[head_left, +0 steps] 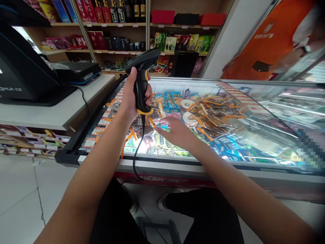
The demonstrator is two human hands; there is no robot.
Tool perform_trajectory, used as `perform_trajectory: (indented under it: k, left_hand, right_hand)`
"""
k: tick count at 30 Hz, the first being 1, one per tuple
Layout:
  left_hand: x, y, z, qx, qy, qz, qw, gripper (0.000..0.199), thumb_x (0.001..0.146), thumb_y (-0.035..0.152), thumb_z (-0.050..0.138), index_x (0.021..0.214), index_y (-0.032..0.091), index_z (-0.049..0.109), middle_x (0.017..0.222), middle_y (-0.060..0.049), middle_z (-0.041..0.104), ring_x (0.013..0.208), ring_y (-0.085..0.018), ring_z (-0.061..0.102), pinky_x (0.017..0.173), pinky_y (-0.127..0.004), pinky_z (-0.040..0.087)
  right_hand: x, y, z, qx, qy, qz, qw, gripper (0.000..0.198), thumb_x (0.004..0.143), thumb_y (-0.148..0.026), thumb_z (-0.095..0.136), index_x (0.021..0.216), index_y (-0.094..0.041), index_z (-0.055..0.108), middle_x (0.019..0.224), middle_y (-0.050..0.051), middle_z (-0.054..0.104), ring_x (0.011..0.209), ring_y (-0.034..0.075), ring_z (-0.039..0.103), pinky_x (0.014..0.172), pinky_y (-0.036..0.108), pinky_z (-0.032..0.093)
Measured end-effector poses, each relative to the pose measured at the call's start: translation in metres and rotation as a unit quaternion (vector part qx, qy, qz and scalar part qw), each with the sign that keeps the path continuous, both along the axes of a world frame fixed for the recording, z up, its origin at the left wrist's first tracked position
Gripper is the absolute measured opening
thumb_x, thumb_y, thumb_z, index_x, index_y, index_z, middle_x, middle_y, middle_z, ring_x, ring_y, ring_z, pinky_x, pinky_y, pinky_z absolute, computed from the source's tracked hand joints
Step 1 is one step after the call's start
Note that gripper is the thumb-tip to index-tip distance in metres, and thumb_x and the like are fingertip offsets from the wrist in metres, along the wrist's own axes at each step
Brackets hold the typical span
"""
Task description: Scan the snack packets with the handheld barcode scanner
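Note:
My left hand [130,96] is wrapped round the grip of a black and yellow barcode scanner [142,81], its head tilted up toward the right. A black cable [138,149] hangs from the scanner's base across the front rim of a glass-topped chest freezer [162,163]. My right hand [175,132] hovers low over the glass, fingers stretched toward the scattered orange-edged packets [139,128] below the scanner. Whether its fingertips touch a packet I cannot tell. Right of that hand lies a heap of similar brown packets with orange edges [215,113].
On the left, a counter [48,113] carries a dark checkout terminal [25,71] and a black boxy device [76,71]. Shelves with bottles [110,12] and boxes stand behind. Tubs [189,118] and bagged goods show through the glass. At upper right is a blurred person's hand [284,64].

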State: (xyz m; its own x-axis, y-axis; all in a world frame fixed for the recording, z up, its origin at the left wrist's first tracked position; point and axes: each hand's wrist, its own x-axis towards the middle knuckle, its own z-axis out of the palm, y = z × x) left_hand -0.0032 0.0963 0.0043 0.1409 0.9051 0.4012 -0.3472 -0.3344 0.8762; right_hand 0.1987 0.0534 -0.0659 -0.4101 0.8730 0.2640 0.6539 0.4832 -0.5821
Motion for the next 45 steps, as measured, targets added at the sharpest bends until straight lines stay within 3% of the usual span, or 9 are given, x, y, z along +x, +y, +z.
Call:
perform_trajectory:
  k: [3, 5, 8, 13, 19, 26, 39, 42, 45]
  left_hand:
    - [0.003, -0.001, -0.001, -0.007, -0.003, 0.004, 1.000, 0.059, 0.100, 0.079, 0.041, 0.099, 0.022, 0.053, 0.057, 0.007, 0.041, 0.038, -0.008, 0.043, 0.043, -0.022, 0.034]
    - [0.005, -0.001, -0.003, -0.011, 0.003, -0.006, 1.000, 0.055, 0.103, 0.074, 0.039, 0.099, 0.021, 0.053, 0.058, 0.007, 0.042, 0.039, -0.008, 0.044, 0.044, -0.022, 0.035]
    - [0.008, -0.003, -0.004, 0.002, 0.003, -0.042, 0.999, 0.051, 0.105, 0.070, 0.040, 0.099, 0.021, 0.053, 0.058, 0.006, 0.046, 0.041, -0.009, 0.047, 0.044, -0.022, 0.037]
    - [0.012, -0.009, -0.005, 0.006, 0.035, -0.060, 0.998, 0.051, 0.103, 0.071, 0.045, 0.098, 0.021, 0.054, 0.055, 0.007, 0.049, 0.039, -0.009, 0.048, 0.042, -0.022, 0.034]
    - [0.020, -0.016, -0.011, -0.018, 0.152, -0.097, 0.983, 0.059, 0.093, 0.080, 0.057, 0.085, 0.021, 0.054, 0.056, 0.003, 0.058, 0.040, -0.011, 0.053, 0.043, -0.025, 0.040]
    - [0.022, -0.016, -0.027, -0.009, 0.241, -0.169, 0.956, 0.056, 0.098, 0.073, 0.057, 0.078, 0.021, 0.053, 0.057, 0.001, 0.059, 0.043, -0.012, 0.055, 0.045, -0.025, 0.045]
    - [0.020, -0.013, -0.030, -0.008, 0.276, -0.166, 0.947, 0.055, 0.101, 0.071, 0.054, 0.076, 0.021, 0.054, 0.057, 0.000, 0.060, 0.044, -0.012, 0.055, 0.047, -0.025, 0.046]
    - [0.021, -0.014, -0.027, -0.012, 0.240, -0.149, 0.959, 0.052, 0.099, 0.070, 0.058, 0.081, 0.022, 0.052, 0.059, 0.001, 0.061, 0.043, -0.012, 0.055, 0.044, -0.025, 0.045]
    - [0.022, -0.016, -0.023, -0.014, 0.208, -0.132, 0.969, 0.048, 0.097, 0.068, 0.061, 0.087, 0.022, 0.052, 0.060, 0.002, 0.061, 0.042, -0.013, 0.055, 0.041, -0.024, 0.043]
  right_hand:
    - [-0.037, 0.011, -0.012, -0.022, -0.089, -0.046, 0.995, 0.059, 0.082, -0.070, 0.082, 0.115, -0.022, 0.073, 0.125, 0.022, 0.068, 0.121, 0.050, 0.063, 0.095, 0.065, 0.053]
    - [-0.046, 0.016, -0.017, -0.030, -0.085, -0.069, 0.993, 0.062, 0.074, -0.065, 0.090, 0.113, -0.021, 0.070, 0.124, 0.022, 0.067, 0.122, 0.051, 0.062, 0.095, 0.066, 0.053]
    - [-0.036, 0.023, -0.020, -0.076, 0.021, -0.072, 0.994, 0.058, 0.069, -0.053, 0.096, 0.108, -0.023, 0.065, 0.115, 0.016, 0.071, 0.113, 0.043, 0.067, 0.092, 0.060, 0.056]
    - [0.011, 0.034, -0.001, -0.124, 0.242, -0.057, 0.961, 0.045, 0.077, -0.048, 0.091, 0.104, -0.026, 0.063, 0.093, 0.009, 0.072, 0.084, 0.030, 0.071, 0.066, 0.043, 0.058]
    - [0.060, 0.038, 0.028, -0.018, 0.336, -0.104, 0.936, 0.040, 0.081, -0.051, 0.086, 0.101, -0.028, 0.060, 0.086, 0.002, 0.067, 0.065, 0.018, 0.061, 0.053, 0.032, 0.050]
    - [0.074, 0.035, 0.024, 0.012, 0.338, -0.146, 0.929, 0.041, 0.081, -0.052, 0.085, 0.099, -0.028, 0.056, 0.090, 0.003, 0.068, 0.062, 0.017, 0.058, 0.049, 0.033, 0.049]
    - [0.078, 0.033, 0.024, 0.023, 0.335, -0.161, 0.928, 0.051, 0.081, -0.066, 0.085, 0.105, -0.029, 0.059, 0.098, 0.006, 0.068, 0.070, 0.021, 0.064, 0.049, 0.033, 0.052]
    - [0.092, 0.022, 0.033, 0.064, 0.315, -0.185, 0.929, 0.043, 0.087, -0.061, 0.080, 0.108, -0.029, 0.060, 0.101, 0.007, 0.070, 0.077, 0.024, 0.068, 0.053, 0.035, 0.055]
    - [0.120, 0.008, 0.042, 0.160, 0.246, -0.235, 0.927, 0.034, 0.093, -0.054, 0.074, 0.113, -0.029, 0.062, 0.113, 0.010, 0.072, 0.089, 0.027, 0.071, 0.064, 0.039, 0.060]
